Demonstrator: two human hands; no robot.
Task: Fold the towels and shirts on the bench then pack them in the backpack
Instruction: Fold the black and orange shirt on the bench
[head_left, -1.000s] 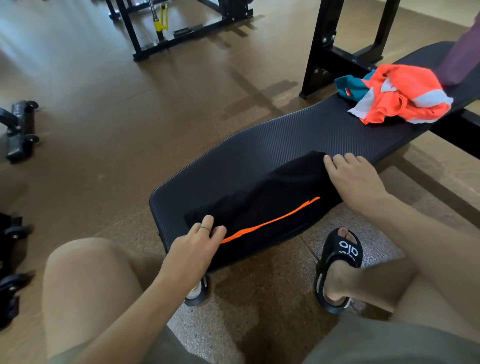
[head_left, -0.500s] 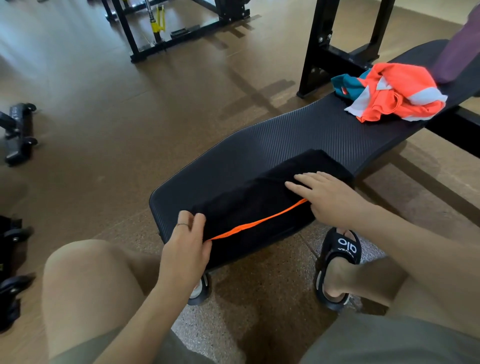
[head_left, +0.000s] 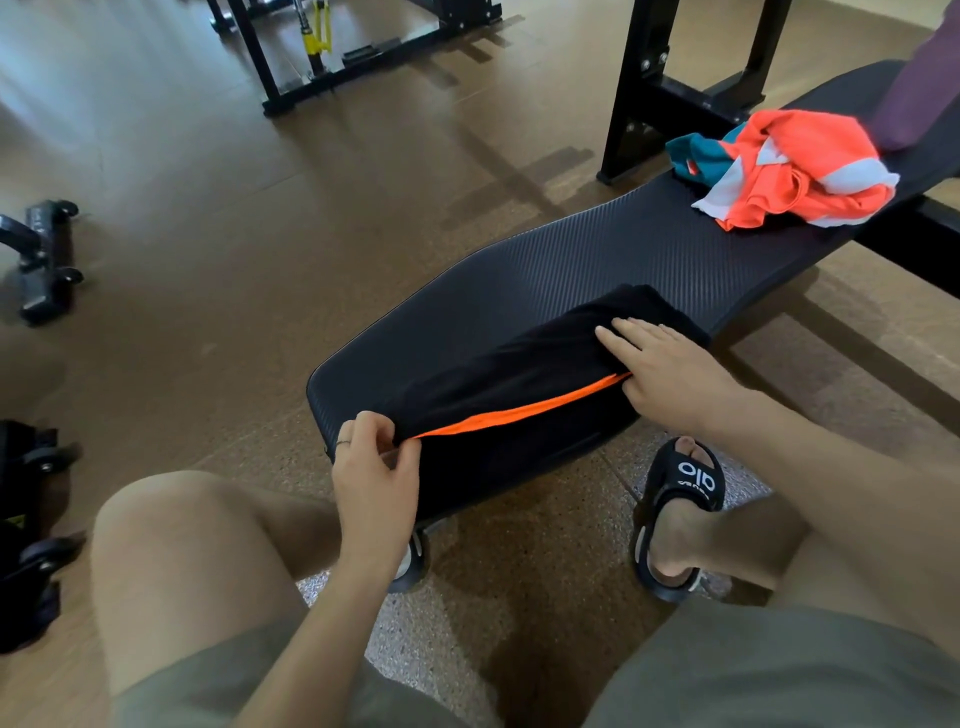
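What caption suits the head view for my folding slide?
Left hand pinches the black orange-trimmed garment on the black padded bench; right hand presses it flat.

The person wears loose olive-green shorts (head_left: 753, 670) that end above the knee, leaving both legs bare below the hem. Both forearms are bare, with no sleeve in view. The left hand (head_left: 376, 480) carries a thin, dark band ring (head_left: 344, 443) on one finger; the right hand (head_left: 670, 371) shows no jewellery. Below the right hand, the right foot sits in a black open-toe slide sandal (head_left: 680, 519) with a broad strap printed with white rounded lettering and a thick black sole with a pale edge. Below the left hand, part of a matching dark sandal (head_left: 413, 564) with a whitish patch shows.
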